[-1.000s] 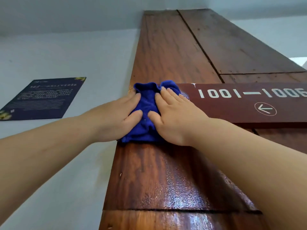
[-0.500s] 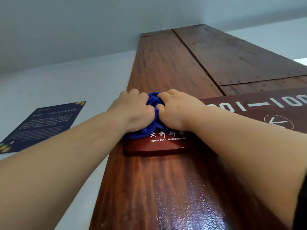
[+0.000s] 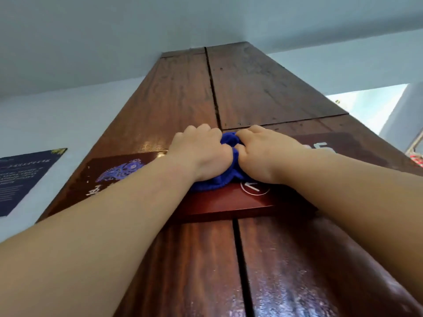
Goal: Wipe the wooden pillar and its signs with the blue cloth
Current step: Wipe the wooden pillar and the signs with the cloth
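Observation:
A tall brown wooden pillar rises to the ceiling. A dark red sign with white characters, a blue emblem and a circled arrow wraps around it at hand height. The blue cloth is bunched on the sign's front face, over the pillar's vertical seam. My left hand and my right hand sit side by side with fingers curled, both gripping the cloth and pressing it on the sign. Much of the cloth and the room numbers are hidden under my hands and forearms.
A dark blue poster hangs on the white wall to the left. The white ceiling meets the pillar's top. A bright opening lies at the right, with something red and white at the frame's edge.
My hands went from flat on the cloth near the pillar's left edge to curled fists, and slid right with the cloth onto the sign above the arrow. The view tilted upward.

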{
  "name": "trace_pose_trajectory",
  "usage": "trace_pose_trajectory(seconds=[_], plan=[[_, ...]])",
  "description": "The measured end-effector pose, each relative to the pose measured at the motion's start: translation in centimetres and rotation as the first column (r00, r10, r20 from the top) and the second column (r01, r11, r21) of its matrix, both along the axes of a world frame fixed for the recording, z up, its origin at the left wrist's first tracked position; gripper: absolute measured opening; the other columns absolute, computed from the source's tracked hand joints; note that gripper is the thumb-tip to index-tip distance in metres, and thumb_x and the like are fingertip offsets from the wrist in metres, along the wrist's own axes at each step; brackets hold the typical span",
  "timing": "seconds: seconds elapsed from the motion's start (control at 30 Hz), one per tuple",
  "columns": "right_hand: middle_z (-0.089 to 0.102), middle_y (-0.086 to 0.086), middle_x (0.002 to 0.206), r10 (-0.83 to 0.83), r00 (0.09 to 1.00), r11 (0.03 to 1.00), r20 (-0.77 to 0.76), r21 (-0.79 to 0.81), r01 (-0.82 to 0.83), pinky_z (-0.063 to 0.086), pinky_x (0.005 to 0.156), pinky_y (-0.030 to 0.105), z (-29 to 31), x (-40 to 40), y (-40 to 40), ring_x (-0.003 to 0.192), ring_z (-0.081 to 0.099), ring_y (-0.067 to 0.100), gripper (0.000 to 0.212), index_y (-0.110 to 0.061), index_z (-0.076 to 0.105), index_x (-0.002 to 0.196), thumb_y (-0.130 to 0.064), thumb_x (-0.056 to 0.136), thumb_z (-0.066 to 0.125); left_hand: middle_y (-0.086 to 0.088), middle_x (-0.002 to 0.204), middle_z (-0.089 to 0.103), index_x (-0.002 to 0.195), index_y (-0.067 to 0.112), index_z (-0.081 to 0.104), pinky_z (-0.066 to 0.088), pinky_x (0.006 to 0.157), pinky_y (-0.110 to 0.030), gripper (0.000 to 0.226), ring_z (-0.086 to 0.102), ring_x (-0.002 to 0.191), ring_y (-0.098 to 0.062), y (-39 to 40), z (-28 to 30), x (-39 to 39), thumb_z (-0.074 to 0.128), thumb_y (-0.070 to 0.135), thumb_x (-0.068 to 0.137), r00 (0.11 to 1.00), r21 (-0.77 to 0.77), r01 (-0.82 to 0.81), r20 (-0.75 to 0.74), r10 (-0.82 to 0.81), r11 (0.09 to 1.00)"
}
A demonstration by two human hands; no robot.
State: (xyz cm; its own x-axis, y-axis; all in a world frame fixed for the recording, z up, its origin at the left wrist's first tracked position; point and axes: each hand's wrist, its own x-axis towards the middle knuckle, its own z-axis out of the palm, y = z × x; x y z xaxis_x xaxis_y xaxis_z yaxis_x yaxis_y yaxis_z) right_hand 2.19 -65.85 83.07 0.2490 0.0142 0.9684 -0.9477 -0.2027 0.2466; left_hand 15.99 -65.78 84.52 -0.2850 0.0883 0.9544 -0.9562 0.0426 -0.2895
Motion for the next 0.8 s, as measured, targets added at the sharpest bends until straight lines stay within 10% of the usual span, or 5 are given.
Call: trace_pose_trajectory(seconds=[0.5,0.67,0.8], plan=[[0.04,0.014,0.138,-0.012,0.997,0.994,0.081,-0.106,0.021,0.039,0.098,0.042,-2.4,-16.9,0.8,0.121,0.042,0.033,0.038,-0.007,0.045,0.132,-0.021,0.099,0.034,-0.015,0.126,0.049,0.12,0.012,0.052,0.034,0.091,-0.044,0.041,0.043,0.116,-0.037,0.3,-0.4,-18.0,0.038,0.034,0.088,0.996,-0.024,0.085,-0.013,-0.086,0.996],[0.047,0.018,0.126,0.062,0.99,0.989,0.125,-0.142,-0.044,0.037,0.082,0.037,-3.9,-17.5,0.4,0.112,0.045,0.036,0.033,-0.003,0.049,0.123,-0.018,0.098,0.035,-0.02,0.109,0.055,0.087,0.006,0.053,0.031,0.078,-0.036,0.018,0.048,0.104,-0.038,0.5,-2.2,-18.6,0.042,0.02,0.085,0.972,-0.041,0.228,0.065,-0.226,0.973],[0.048,0.015,0.11,-0.12,0.991,0.976,0.052,-0.175,0.127,0.038,0.075,0.04,-5.6,-18.3,0.0,0.1,0.046,0.034,0.028,0.0,0.052,0.113,-0.018,0.096,0.039,-0.021,0.121,0.053,0.105,-0.001,0.06,0.032,0.099,-0.039,0.039,0.045,0.115,-0.035,-0.4,-3.7,-18.6,0.035,0.02,0.084,0.952,-0.018,0.272,0.154,-0.266,0.962]])
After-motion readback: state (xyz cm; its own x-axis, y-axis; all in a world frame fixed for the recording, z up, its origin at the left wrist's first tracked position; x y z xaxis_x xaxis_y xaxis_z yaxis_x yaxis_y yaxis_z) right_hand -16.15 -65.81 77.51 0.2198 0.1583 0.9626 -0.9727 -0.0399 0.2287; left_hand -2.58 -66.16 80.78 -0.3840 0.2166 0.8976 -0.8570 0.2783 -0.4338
